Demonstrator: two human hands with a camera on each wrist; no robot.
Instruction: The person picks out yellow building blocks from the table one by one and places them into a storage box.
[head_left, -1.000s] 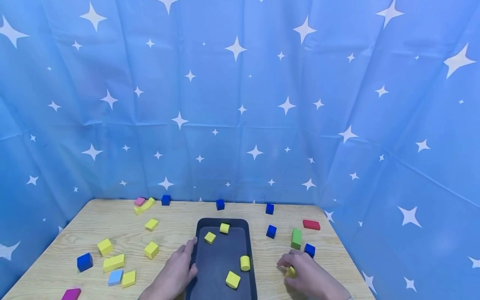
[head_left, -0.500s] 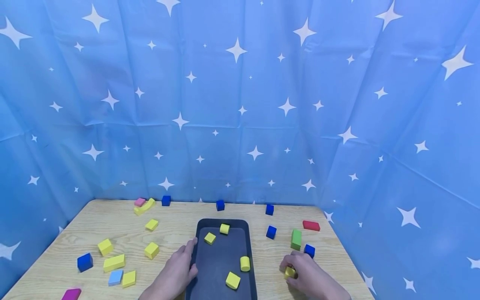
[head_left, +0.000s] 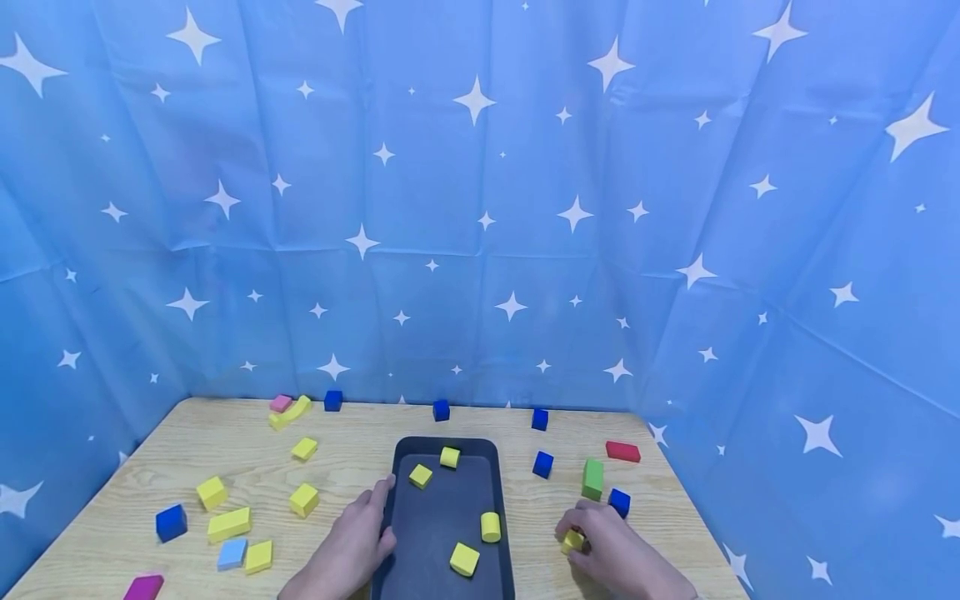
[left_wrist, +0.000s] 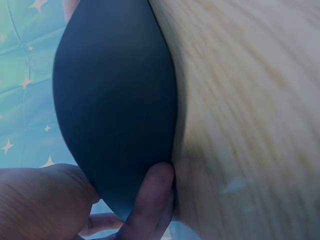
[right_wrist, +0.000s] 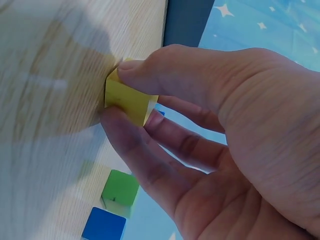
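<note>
My right hand [head_left: 603, 546] pinches a small yellow cube [head_left: 572, 542] between thumb and fingers, low over the wooden table [head_left: 337, 467] just right of the dark tray [head_left: 442, 508]. In the right wrist view the yellow cube [right_wrist: 127, 100] sits between the thumb and a fingertip [right_wrist: 112, 120], close against the wood. My left hand [head_left: 360, 537] holds the tray's left rim, fingers laid along it and thumb [left_wrist: 150, 200] pressed on the tray [left_wrist: 115, 100]. Several yellow blocks lie in the tray, among them one at the near end [head_left: 464, 559] and a cylinder [head_left: 490, 527].
A green block [head_left: 592, 478] and a blue cube [head_left: 618, 502] stand just beyond my right hand, with a red block [head_left: 622, 451] farther back. Yellow, blue, pink and light-blue blocks are scattered over the left side [head_left: 228, 525]. Blue starred curtains enclose the table.
My right hand has closed round the yellow cube and shifted slightly left and forward with it. The left hand and the tray have not moved.
</note>
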